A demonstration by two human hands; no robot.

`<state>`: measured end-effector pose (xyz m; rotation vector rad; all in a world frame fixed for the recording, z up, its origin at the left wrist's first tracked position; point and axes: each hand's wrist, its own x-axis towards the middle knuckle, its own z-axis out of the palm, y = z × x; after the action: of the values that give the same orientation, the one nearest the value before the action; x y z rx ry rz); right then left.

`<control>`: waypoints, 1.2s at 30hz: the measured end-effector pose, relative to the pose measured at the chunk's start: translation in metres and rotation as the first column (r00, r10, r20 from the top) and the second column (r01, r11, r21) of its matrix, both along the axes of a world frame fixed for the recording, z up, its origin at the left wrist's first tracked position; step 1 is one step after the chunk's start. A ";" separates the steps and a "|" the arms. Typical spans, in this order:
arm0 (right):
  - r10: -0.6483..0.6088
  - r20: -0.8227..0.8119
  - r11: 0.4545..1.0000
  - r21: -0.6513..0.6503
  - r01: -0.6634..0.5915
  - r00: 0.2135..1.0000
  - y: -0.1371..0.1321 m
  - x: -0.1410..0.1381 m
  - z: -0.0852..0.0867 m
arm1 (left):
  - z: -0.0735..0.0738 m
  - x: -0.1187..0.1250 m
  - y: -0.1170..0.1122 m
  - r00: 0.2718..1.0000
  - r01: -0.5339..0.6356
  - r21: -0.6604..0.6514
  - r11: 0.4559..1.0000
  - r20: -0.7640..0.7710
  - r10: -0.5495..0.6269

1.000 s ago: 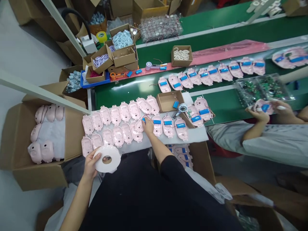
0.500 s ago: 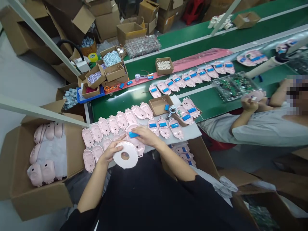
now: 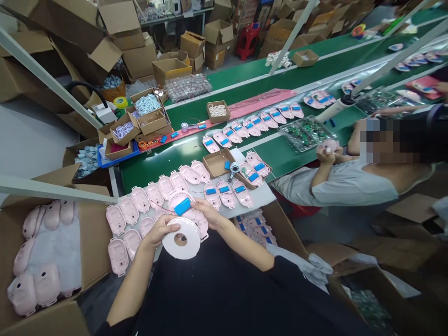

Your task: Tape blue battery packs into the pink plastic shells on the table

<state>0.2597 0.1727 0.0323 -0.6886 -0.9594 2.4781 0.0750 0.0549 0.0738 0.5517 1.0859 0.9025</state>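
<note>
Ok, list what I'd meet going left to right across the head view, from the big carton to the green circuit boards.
Big carton → left hand → white roll → right hand → green circuit boards.

Holding a tape roll (image 3: 192,242) in the left hand (image 3: 161,229), a battery (image 3: 182,206) in the right hand (image 3: 207,212); facing rows of casings (image 3: 154,193) beyond both, a carton (image 3: 93,254) well left, a box (image 3: 216,165) beyond the right hand.

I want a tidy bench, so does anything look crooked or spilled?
One pink shell, second from the right in the back row of bare shells beyond the blue battery at your right hand, is slanted more than its neighbours. I see no spill.
</note>
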 end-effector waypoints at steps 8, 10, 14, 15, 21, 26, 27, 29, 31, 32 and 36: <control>-0.007 0.031 1.000 -0.017 0.007 0.999 0.000 0.007 -0.002 | -0.002 0.008 0.003 0.999 0.015 -0.038 0.999 -0.028 -0.016; 0.010 -0.020 0.999 -0.034 -0.011 1.000 -0.003 0.008 -0.001 | -0.002 0.008 0.003 0.999 0.025 -0.046 0.999 -0.044 -0.027; -0.050 -0.029 0.999 -0.010 0.050 0.998 -0.006 0.006 -0.009 | 0.003 0.011 0.003 0.995 0.047 -0.010 0.999 -0.087 -0.048; -0.078 -0.007 0.997 0.001 0.078 0.997 -0.006 0.004 -0.014 | 0.005 0.013 0.004 0.993 0.066 0.008 0.998 -0.101 -0.065; -0.098 0.049 0.995 0.022 0.097 0.994 -0.009 0.005 -0.042 | 0.003 0.017 0.014 0.990 0.053 0.013 0.999 -0.130 -0.050; 0.088 0.191 0.995 -0.061 -0.078 0.978 -0.025 0.041 -0.081 | -0.024 -0.003 0.015 0.985 -0.168 -0.083 0.982 -0.047 0.165; 0.070 0.256 0.996 -0.077 -0.052 0.964 -0.027 0.048 -0.093 | -0.029 -0.009 0.011 0.981 -0.192 -0.111 0.975 -0.028 0.190; -0.047 0.413 0.996 -0.047 0.073 0.910 -0.025 0.055 -0.117 | -0.035 -0.019 -0.002 0.964 -0.264 -0.143 0.954 0.002 0.267; -0.153 0.588 0.988 0.061 0.145 0.795 -0.018 0.053 -0.138 | -0.039 -0.029 -0.021 0.910 -0.410 -0.128 0.903 0.011 0.415; -0.180 0.672 0.984 0.125 0.130 0.718 -0.012 0.050 -0.146 | -0.041 -0.034 -0.030 0.865 -0.498 -0.113 0.860 0.008 0.502; -0.185 0.848 0.970 0.238 -0.044 0.497 0.012 0.036 -0.162 | -0.048 -0.052 -0.060 0.598 -0.798 -0.093 0.595 0.003 0.802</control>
<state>0.2960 0.1844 -0.1301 -1.9495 -1.4614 1.7792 0.0234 -0.0047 0.0257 -0.0878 1.3435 1.6448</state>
